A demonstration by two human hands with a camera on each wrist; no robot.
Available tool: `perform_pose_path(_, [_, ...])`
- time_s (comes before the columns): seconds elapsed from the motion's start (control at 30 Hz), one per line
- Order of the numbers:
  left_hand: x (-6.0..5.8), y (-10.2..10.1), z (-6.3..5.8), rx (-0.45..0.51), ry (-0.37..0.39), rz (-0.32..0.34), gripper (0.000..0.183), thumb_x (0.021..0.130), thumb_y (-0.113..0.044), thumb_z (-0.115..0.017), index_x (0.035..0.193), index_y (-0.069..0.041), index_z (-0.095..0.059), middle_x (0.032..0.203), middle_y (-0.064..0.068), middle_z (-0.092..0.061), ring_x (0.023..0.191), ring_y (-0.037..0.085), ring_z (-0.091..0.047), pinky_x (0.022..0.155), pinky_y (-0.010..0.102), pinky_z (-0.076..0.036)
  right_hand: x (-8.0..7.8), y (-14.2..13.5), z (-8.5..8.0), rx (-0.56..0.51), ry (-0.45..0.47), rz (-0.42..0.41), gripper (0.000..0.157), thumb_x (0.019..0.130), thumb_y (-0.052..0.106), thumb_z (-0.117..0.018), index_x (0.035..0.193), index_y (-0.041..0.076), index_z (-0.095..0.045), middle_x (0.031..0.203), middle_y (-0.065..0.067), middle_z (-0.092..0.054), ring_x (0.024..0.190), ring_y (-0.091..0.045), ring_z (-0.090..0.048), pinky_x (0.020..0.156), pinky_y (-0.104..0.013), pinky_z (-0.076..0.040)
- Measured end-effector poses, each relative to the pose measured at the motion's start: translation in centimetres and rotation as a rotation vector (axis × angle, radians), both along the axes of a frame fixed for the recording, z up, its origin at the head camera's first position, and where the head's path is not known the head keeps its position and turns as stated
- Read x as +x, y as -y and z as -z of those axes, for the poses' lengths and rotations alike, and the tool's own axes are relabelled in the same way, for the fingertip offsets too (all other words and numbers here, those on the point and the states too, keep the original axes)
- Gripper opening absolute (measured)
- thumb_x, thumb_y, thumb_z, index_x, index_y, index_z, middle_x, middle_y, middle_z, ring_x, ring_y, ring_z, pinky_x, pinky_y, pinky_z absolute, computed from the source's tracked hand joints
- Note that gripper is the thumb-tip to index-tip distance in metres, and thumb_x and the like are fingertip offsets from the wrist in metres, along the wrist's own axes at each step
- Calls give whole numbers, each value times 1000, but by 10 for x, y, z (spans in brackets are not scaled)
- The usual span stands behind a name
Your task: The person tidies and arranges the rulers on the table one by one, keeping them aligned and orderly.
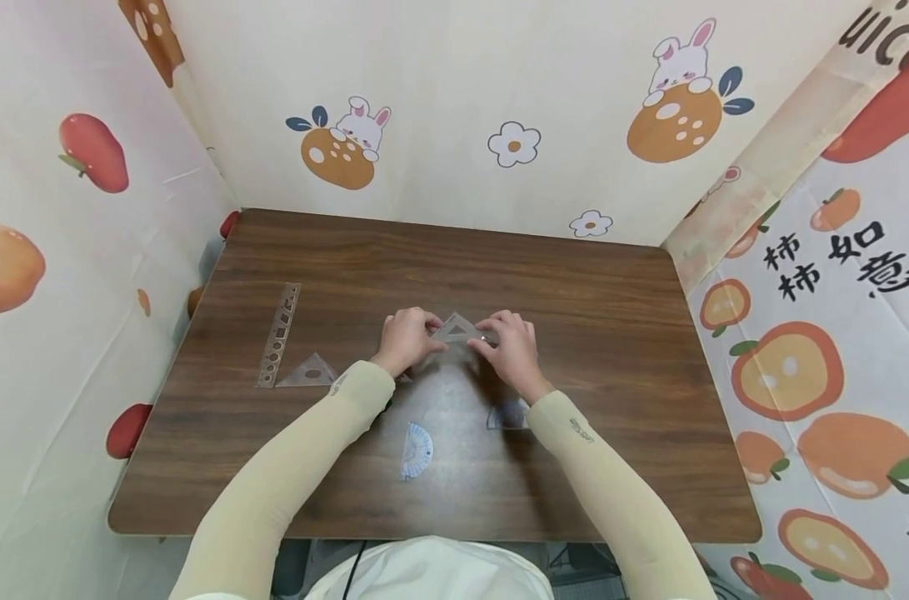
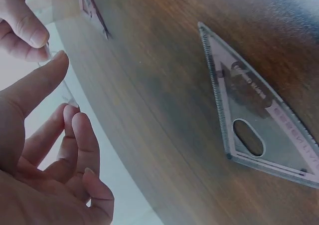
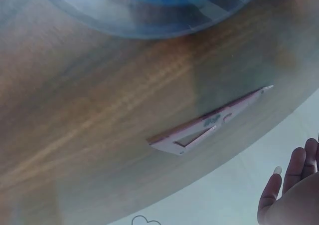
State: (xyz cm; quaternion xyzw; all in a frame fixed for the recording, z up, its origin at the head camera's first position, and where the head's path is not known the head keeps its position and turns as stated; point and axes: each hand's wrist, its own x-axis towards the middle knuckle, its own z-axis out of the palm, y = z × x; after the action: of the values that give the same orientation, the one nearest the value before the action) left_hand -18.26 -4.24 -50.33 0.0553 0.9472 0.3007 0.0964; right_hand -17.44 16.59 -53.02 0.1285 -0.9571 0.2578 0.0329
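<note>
In the head view a clear set square (image 1: 456,328) with a triangular cut-out is held up between both hands above the table. My left hand (image 1: 407,340) pinches its left corner between thumb and fingers; in the left wrist view, the left hand's (image 2: 45,135) fingertips meet at its thin edge. My right hand (image 1: 512,350) pinches the right corner, its other fingers curving above. The right wrist view shows only part of the right hand (image 3: 294,190), at the lower right. Another set square (image 1: 312,372) lies flat left of the left forearm.
A clear template ruler (image 1: 277,337) with shaped holes lies at the left. A blue-marked protractor (image 1: 417,451) rests between the forearms; another (image 1: 505,415) is partly covered by the right sleeve. A small clear tip (image 1: 404,378) shows beside the left wrist. Printed curtains (image 1: 454,108) border the brown table (image 1: 611,333).
</note>
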Motion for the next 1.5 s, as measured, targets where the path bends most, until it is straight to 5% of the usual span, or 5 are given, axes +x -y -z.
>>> perform_pose_path(0.67, [24, 2, 15, -34, -5, 110, 39, 79, -27, -88, 114, -13, -79, 106, 5, -78, 99, 23, -72, 93, 46, -44, 29, -7, 24, -24, 15, 5, 33, 85, 37, -83, 108, 13, -78, 113, -6, -70, 109, -29, -61, 101, -51, -39])
perform_pose_path(1.5, [16, 6, 40, -77, 142, 153, 37, 75, -29, -92, 108, -16, -81, 98, -3, -80, 98, 19, -71, 99, 48, -42, 35, -3, 47, 34, 134, -13, 34, 87, 43, -81, 108, 16, -78, 110, -3, -67, 109, -25, -59, 99, -47, -39])
